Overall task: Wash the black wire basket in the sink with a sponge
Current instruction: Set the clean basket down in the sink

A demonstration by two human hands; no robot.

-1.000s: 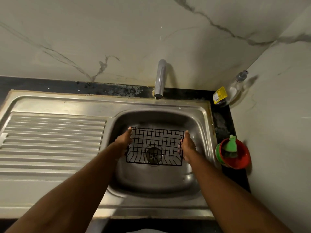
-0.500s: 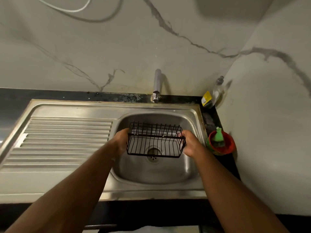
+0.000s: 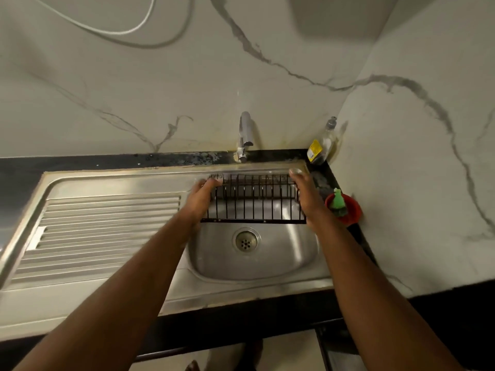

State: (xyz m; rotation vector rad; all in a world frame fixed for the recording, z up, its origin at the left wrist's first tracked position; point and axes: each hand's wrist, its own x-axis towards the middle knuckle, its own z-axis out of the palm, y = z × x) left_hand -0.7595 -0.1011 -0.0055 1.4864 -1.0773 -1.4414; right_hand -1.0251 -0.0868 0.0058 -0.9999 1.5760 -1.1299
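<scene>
the black wire basket (image 3: pixel 254 199) sits at the centre of the frame, held up over the far half of the sink (image 3: pixel 270 263), below the tap (image 3: pixel 245 135) and above the drain (image 3: pixel 246 239) in the picture; it touches neither the sink floor nor the tap, and its long side faces the camera, with the wires running up and down; the left hand (image 3: pixel 203 195) grips the basket's left end, fingers curled over the upper corner; the right hand (image 3: pixel 305 194) grips the right end, its fingers reaching up along the side to the upper right corner, thumb side towards the camera; both forearms come in from the bottom corners of the frame; right of the basket, just beside the right hand, a red bowl (image 3: pixel 352 214) stands on the black counter (image 3: pixel 345 236) with a green sponge (image 3: pixel 338 203) in it; a clear bottle (image 3: pixel 322 145) with a yellow label stands in the corner further up; the ribbed drainboard (image 3: pixel 107 223) fills the left middle; a white cable (image 3: pixel 120 30) loops across the marble wall (image 3: pixel 134 97) at upper left.
</scene>
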